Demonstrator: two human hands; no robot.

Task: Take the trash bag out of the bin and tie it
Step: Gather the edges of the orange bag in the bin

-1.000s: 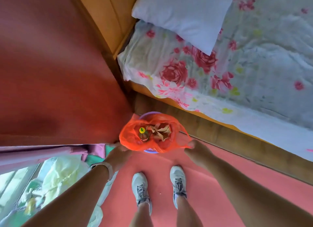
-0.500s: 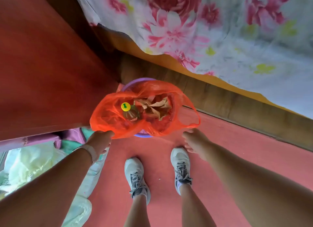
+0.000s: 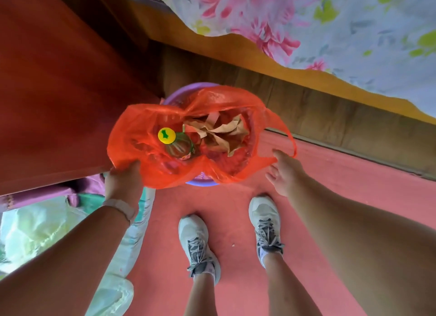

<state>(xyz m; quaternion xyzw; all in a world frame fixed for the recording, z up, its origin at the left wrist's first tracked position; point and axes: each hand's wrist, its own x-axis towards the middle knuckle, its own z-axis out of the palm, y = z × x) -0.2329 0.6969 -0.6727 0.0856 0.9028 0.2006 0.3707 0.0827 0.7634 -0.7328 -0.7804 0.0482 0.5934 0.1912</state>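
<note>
An orange plastic trash bag point(image 3: 132, 136) lines a small purple bin point(image 3: 186, 93) on the red floor. Inside lie a bottle with a yellow cap point(image 3: 167, 135) and crumpled brown paper point(image 3: 221, 134). My left hand point(image 3: 123, 182) is closed on the bag's left edge, near its handle. My right hand point(image 3: 284, 172) is beside the bag's right handle loop point(image 3: 286, 136), fingers spread, touching the plastic's edge without a visible grip. The bag's mouth is open and pulled wide.
A wooden bed frame point(image 3: 330, 103) with a floral sheet point(image 3: 330, 21) runs along the far right. A red-brown wall or panel point(image 3: 59, 91) stands at left. Pale plastic bags point(image 3: 35, 228) lie at lower left. My two feet in grey shoes point(image 3: 198, 242) stand behind the bin.
The camera has lowered closer to the bin. My left hand has taken the bag's left edge and pulled it outward; my right hand opened near the right handle.
</note>
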